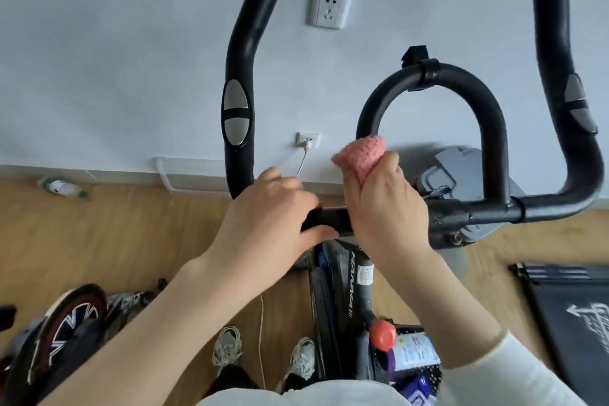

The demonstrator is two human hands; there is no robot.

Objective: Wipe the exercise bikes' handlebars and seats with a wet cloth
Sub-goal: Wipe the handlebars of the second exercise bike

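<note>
Now left hand (pixel 273 217) grips handlebar (pixel 329 219); right hand (pixel 385 204) clutches pink cloth (pixel 361 153).

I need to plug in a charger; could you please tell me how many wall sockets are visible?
2. The upper socket is high on the wall; the lower socket is near the floor, holding a white plug. Others may be hidden.

Open room lies between the left horn (pixel 238 76) and the centre loop (pixel 493 128), and inside that loop.
</note>
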